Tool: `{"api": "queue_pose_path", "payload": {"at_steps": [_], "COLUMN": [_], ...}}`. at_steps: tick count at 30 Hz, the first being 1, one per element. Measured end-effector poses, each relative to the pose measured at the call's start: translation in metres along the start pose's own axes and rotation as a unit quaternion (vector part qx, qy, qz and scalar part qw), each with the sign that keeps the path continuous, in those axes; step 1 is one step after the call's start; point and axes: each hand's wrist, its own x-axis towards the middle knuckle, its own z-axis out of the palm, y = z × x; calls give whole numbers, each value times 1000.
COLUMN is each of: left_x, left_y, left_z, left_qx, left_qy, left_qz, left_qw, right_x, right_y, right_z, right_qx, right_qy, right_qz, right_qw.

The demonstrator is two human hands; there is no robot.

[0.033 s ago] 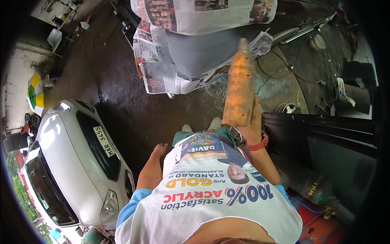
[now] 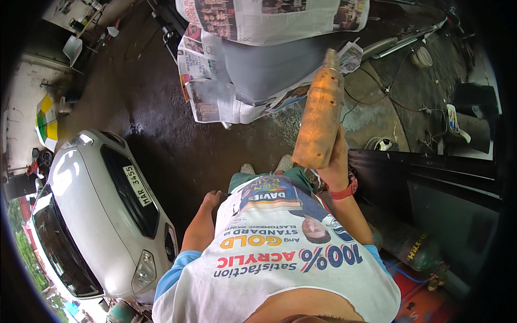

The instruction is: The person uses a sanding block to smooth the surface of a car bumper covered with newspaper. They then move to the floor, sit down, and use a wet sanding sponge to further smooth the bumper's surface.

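Note:
A bottle-shaped orange thing [image 2: 320,116] with a narrow greyish tip, stained and dotted with small dark holes, is held up in front of me. My right hand [image 2: 337,164] is wrapped round it from behind, and most of its fingers are hidden. Its tip points away, toward a smooth grey panel [image 2: 269,70] framed by sheets of newspaper [image 2: 215,102]; from this view I cannot tell whether they touch. Low at my left side is my left hand [image 2: 214,198], beside my green shorts [image 2: 239,182], with its fingers mostly out of sight.
A silver car [image 2: 97,204] stands close on my left. Hoses [image 2: 371,99] lie on the floor at the right, near a dark panel [image 2: 431,167]. A gas cylinder [image 2: 420,253] lies at the lower right. Farther left are a white chair [image 2: 72,51] and a yellow-green umbrella [image 2: 47,124].
The tip of the bottle-shaped thing has swung slightly right, its base slightly left, and it looks less blurred. My left hand has hardly moved.

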Motion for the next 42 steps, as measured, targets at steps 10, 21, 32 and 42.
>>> {"api": "queue_pose_path", "payload": {"at_steps": [10,21,32,42], "left_x": [-6,-2,-1,6], "left_y": [37,73,-8,14], "left_z": [7,-9,21,7], "left_qx": [-147,-202,-155,-202], "left_qy": [77,102,63,80], "left_qz": [7,59,-6,6], "left_qw": [986,972,986,976], "right_x": [-8,14,-7,-18], "right_y": [31,-30,52,-3], "right_z": [83,123,175,113], "right_qx": [-135,-153,-200,-188], "right_qy": [-258,-192,-331,-167], "right_qz": [-27,-104,-24,-1], "right_qw": [956,964,922,968]}}
